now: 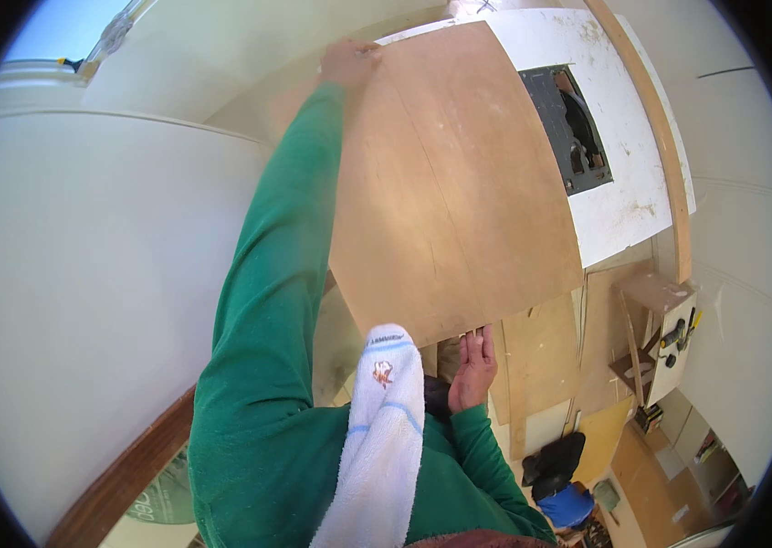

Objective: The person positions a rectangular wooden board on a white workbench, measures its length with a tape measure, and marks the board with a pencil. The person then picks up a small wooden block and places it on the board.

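Note:
A large, thin sheet of brown plywood [450,183] stretches in front of me, its far part over a white tabletop [623,137]. My left hand [349,62], its arm in a green sleeve, reaches out to the sheet's far left corner and grips the edge there, slightly blurred. At the near edge, my right hand [474,370] holds the sheet from below, palm up, with its fingertips at the underside. To the right of the sheet, a dark machine plate [573,128] with an irregular opening is set into the white top.
A long wooden strip [651,100] runs along the tabletop's right side. Several boards [536,356] lean below it, beside a small wooden stand [669,352] holding hand tools. A white panel [103,274] is at left. A white towel [386,411] hangs in front of my chest.

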`<state>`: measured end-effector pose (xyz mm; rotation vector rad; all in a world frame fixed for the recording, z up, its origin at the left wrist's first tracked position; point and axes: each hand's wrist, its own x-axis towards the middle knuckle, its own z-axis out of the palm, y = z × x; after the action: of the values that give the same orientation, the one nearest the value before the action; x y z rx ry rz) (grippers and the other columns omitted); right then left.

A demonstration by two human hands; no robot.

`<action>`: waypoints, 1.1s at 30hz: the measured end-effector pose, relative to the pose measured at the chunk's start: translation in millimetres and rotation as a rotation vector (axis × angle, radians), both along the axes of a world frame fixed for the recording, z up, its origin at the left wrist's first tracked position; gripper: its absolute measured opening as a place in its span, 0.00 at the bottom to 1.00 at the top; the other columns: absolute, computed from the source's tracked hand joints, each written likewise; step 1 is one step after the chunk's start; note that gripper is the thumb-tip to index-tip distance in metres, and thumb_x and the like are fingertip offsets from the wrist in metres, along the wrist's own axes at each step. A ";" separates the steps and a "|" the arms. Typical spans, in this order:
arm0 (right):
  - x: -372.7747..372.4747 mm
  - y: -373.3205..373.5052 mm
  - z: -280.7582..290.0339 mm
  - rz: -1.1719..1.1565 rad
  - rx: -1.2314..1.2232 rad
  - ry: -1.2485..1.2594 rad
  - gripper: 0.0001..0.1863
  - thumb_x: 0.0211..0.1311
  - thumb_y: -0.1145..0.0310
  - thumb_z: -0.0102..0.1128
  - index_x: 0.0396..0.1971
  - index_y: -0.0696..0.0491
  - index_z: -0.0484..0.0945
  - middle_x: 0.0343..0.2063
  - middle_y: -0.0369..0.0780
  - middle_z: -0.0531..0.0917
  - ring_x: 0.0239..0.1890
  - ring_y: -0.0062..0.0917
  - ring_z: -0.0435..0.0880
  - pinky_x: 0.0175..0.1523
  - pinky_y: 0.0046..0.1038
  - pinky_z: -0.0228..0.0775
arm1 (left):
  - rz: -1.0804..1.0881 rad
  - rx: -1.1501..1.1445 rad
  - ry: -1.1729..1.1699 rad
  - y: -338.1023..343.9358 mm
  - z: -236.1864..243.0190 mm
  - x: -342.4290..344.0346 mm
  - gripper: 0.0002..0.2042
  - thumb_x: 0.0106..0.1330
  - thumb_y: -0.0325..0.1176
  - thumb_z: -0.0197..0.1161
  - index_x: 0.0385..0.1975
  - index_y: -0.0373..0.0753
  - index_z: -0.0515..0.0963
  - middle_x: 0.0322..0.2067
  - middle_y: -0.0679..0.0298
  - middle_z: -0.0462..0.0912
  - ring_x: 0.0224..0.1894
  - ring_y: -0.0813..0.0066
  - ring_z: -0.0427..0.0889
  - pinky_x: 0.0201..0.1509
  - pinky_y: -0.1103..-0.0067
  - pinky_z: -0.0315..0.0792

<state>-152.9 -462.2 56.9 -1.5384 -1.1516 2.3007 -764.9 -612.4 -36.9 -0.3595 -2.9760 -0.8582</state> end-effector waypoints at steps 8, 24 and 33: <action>-6.9 -16.1 -2.2 -0.114 0.029 -0.001 0.35 0.88 0.67 0.58 0.84 0.65 0.58 0.81 0.49 0.69 0.80 0.33 0.72 0.86 0.35 0.61 | 0.005 0.235 -0.016 -11.1 -21.6 -10.8 0.22 0.67 0.53 0.80 0.53 0.46 0.94 0.45 0.58 0.95 0.47 0.63 0.92 0.59 0.68 0.85; 4.9 -16.9 -11.8 -0.164 0.211 -0.023 0.31 0.84 0.65 0.66 0.79 0.60 0.72 0.70 0.46 0.83 0.70 0.30 0.84 0.78 0.33 0.73 | -0.044 0.251 -0.098 -15.0 -17.3 -33.4 0.21 0.66 0.46 0.82 0.52 0.40 0.94 0.48 0.58 0.95 0.51 0.66 0.91 0.63 0.71 0.83; 8.7 -20.0 -27.3 -0.190 0.122 0.032 0.30 0.84 0.67 0.66 0.79 0.60 0.73 0.67 0.43 0.85 0.66 0.22 0.84 0.77 0.29 0.72 | -0.039 0.318 -0.141 -10.6 -25.9 -41.3 0.18 0.69 0.38 0.82 0.52 0.33 0.92 0.48 0.57 0.94 0.51 0.67 0.90 0.60 0.73 0.84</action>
<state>-144.2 -482.1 29.6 -1.4921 -1.0656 2.0856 -806.2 -623.0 -62.7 -0.3576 -2.8904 -1.3896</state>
